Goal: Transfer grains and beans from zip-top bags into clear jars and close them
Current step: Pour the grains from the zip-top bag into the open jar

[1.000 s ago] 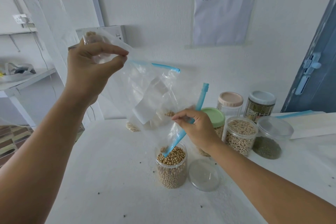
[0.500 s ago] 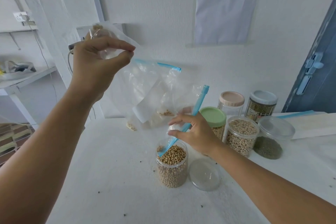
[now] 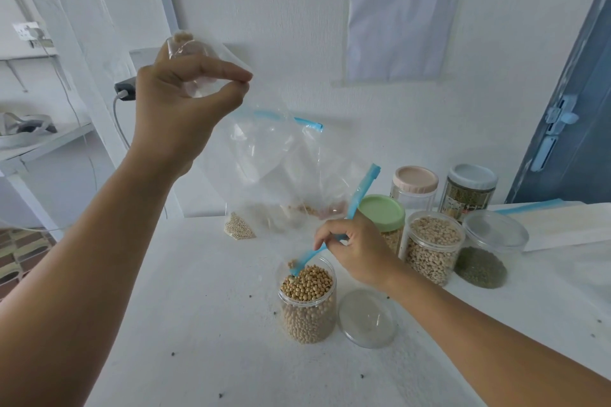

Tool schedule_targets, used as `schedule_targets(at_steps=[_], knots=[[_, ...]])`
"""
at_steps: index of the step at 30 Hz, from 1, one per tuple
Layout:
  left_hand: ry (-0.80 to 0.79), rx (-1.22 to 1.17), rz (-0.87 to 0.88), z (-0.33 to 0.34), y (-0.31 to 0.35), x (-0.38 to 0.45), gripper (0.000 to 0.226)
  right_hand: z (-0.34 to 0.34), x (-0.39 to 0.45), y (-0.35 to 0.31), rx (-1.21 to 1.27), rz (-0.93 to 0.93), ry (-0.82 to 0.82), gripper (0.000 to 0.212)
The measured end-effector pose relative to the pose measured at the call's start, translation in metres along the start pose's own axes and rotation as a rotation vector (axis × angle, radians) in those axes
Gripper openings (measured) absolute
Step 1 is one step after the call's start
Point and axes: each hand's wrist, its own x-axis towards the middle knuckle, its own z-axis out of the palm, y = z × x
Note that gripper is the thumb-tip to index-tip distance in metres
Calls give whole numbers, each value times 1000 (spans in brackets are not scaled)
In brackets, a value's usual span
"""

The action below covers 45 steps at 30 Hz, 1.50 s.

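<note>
Looks like a plain back room of a home or small workspace, set up as a pantry corner rather than a fitted kitchen. Rough white-painted walls (image 3: 271, 10), with a printed sheet of numbered instructions (image 3: 401, 10) taped up. White table (image 3: 205, 324) dotted with stray grains, carrying a cluster of clear storage jars (image 3: 431, 246) with pastel lids, filled with beans and seeds. Blue-grey door (image 3: 575, 142) with a latch at the right. At the left, a white shelf (image 3: 43, 142) holding grey fabric, a wall socket (image 3: 28, 31) with a plug, a charger cable (image 3: 119, 122) hanging down, and patterned floor tiles (image 3: 23, 258) below.
</note>
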Motion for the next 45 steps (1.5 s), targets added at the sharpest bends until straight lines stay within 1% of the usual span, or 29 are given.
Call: schedule_targets(at_steps=[2, 3, 6, 8, 12, 16, 22, 25, 30, 34, 37, 40, 45], knots=[[15, 10, -12, -3, -2, -2, 22, -1, 0, 3, 13, 23, 21, 50], [26, 7, -17, -5, -3, -2, 24, -2, 0, 3, 12, 22, 25, 45], [49, -14, -44, -10, -8, -5, 24, -5, -1, -3, 41, 24, -7, 19], [71, -20, -65, -13, -11, -7, 23, -5, -1, -7, 111, 63, -9, 11], [90, -1, -63, -17, -10, -7, 21, -4, 0, -11, 184, 80, 18, 11], [76, -15, -42, -17, -4, -4, 22, -6, 3, -13, 167, 42, 70, 15], [15, -13, -18, -6, 2, -8, 25, -2, -4, -9, 108, 29, 25, 37], [9, -25, -9, -3, 3, -8, 29, -1, -6, -9, 113, 36, 18, 31], [-2, -25, 1, -4, 1, -8, 30, -3, -4, -7, 105, 29, 44, 24], [22, -13, -14, -8, -2, -6, 28, -4, -3, -12, 95, 28, -4, 18], [45, -8, -30, -15, -4, -4, 26, -9, -3, -20, 217, 69, -14, 21], [68, -3, -38, -21, -7, -3, 24, -13, -1, -27, 341, 112, 43, 25], [74, -9, -62, -26, -13, -7, 23, -10, 2, -31, 418, 75, 141, 27]])
